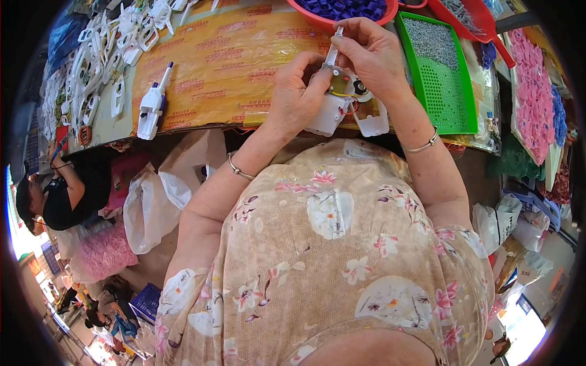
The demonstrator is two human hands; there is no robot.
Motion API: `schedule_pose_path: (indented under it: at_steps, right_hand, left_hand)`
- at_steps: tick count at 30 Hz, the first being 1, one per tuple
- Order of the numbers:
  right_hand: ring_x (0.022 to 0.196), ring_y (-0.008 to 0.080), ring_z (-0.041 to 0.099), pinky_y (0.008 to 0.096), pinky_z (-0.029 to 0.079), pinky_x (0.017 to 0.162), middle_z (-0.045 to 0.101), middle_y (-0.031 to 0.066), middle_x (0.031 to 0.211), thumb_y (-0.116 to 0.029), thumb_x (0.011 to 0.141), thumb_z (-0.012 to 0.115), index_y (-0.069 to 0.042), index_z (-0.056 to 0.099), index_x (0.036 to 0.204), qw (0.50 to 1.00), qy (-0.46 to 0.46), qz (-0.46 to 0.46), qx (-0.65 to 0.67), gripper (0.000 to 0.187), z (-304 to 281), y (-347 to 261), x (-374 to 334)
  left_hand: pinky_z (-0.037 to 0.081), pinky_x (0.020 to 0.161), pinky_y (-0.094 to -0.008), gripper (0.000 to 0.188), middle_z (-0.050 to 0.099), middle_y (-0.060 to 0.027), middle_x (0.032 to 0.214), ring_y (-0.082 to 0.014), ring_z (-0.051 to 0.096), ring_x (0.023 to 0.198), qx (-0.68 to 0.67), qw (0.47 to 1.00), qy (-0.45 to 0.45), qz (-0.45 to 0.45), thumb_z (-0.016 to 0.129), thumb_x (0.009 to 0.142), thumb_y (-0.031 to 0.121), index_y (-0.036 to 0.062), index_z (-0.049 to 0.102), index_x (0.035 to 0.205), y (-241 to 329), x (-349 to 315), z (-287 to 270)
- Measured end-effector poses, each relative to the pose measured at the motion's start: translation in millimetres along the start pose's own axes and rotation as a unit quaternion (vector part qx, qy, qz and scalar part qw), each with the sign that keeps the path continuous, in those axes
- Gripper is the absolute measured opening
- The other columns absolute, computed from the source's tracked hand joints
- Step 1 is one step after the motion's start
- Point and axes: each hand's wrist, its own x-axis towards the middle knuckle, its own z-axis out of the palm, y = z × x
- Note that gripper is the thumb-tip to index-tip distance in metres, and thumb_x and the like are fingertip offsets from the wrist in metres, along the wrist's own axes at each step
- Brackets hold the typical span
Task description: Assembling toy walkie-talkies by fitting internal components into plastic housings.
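Left grip (299, 91): fingers curled with little gap, the thumb pressed near the neck of a white housing (326, 117), which I see at the tabletop's near edge, in front of the person's chest. Right grip (373, 59): thumb and forefinger drawn together in a pinch at the upper end of the housing's narrow pale stem (332, 56), the remaining fingers bent. A second white shell (373, 124) hangs just beside the housing, below the right wrist; I cannot tell whether either piece rests on the tabletop. Thin red and yellow wires (350, 96) loop between the two.

Room and edges: to the left of the grips I have a broad bare stretch of tabletop (229, 73), bounded on that side by a white and purple gadget (151, 108) lying lengthwise, and farther off by a heap of white parts (125, 36). A red bowl (310, 14) lies just beyond the fingertips; the raised rim of a green tray (452, 116) limits the right.

Materials: the tabletop wears glossy amber wrapping with red print. The bowl holds small, blocky purple pieces (348, 7). The tray is perforated plastic, its far half covered with grey metal screws (430, 39). The housing is smooth, rounded, hard-looking plastic.
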Motion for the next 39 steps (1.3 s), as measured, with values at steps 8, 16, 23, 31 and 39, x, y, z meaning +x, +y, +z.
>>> schedule_pose_path:
  at_steps: [8, 16, 23, 31, 39]
  right_hand:
    - [0.054, 0.0043, 0.054, 0.0177, 0.042, 0.046, 0.059, 0.0014, 0.071, -0.005, 0.084, 0.062, 0.000, 0.058, 0.096, 0.998, 0.023, -0.018, -0.047, 0.013, 2.4, 5.4, -2.7]
    - [0.054, 0.0041, 0.053, 0.0175, 0.041, 0.047, 0.059, 0.0007, 0.071, -0.005, 0.083, 0.064, 0.001, 0.059, 0.094, 0.998, 0.028, -0.028, -0.049, 0.013, 3.5, 11.9, -8.1]
    - [0.053, 0.0030, 0.051, 0.0166, 0.039, 0.046, 0.059, 0.0000, 0.070, -0.004, 0.082, 0.064, 0.000, 0.060, 0.093, 0.999, 0.037, -0.015, -0.023, 0.012, 1.2, 12.1, -12.3]
    - [0.053, 0.0025, 0.051, 0.0164, 0.038, 0.046, 0.059, -0.0005, 0.069, -0.004, 0.083, 0.063, -0.001, 0.060, 0.092, 0.998, 0.046, -0.029, -0.032, 0.011, -1.1, 14.5, -14.8]
    - [0.054, 0.0018, 0.050, 0.0160, 0.038, 0.047, 0.059, -0.0013, 0.069, -0.005, 0.083, 0.064, -0.001, 0.061, 0.094, 0.999, 0.040, -0.025, -0.010, 0.012, -0.1, 15.6, -16.6]
  left_hand:
    - [0.046, 0.055, -0.0280, 0.009, 0.061, -0.0120, 0.068, -0.0160, 0.059, 0.060, 0.113, 0.991, 0.023, 0.071, 0.057, 0.080, 0.005, -0.0020, 0.058, 0.087, -6.3, -1.9, 1.8]
    - [0.045, 0.059, -0.0215, 0.013, 0.062, -0.0018, 0.072, -0.0047, 0.054, 0.065, 0.101, 0.995, -0.003, 0.018, 0.056, 0.083, 0.003, -0.0036, 0.060, 0.093, -7.8, -7.3, -1.2]
    - [0.047, 0.063, -0.0206, 0.015, 0.065, -0.0020, 0.079, -0.0053, 0.057, 0.070, -0.033, 0.999, -0.026, -0.033, 0.057, 0.082, 0.001, -0.0042, 0.062, 0.095, -10.1, -6.0, -1.2]
    - [0.047, 0.059, -0.0220, 0.016, 0.064, -0.0052, 0.074, -0.0064, 0.057, 0.065, 0.139, 0.988, -0.011, 0.063, 0.058, 0.083, 0.003, -0.0034, 0.061, 0.096, -6.1, -8.9, 2.7]
    - [0.046, 0.054, -0.0325, 0.007, 0.060, -0.0163, 0.069, -0.0272, 0.059, 0.057, 0.159, 0.980, 0.023, 0.115, 0.057, 0.076, 0.004, -0.0003, 0.060, 0.082, -10.5, -8.9, 5.1]
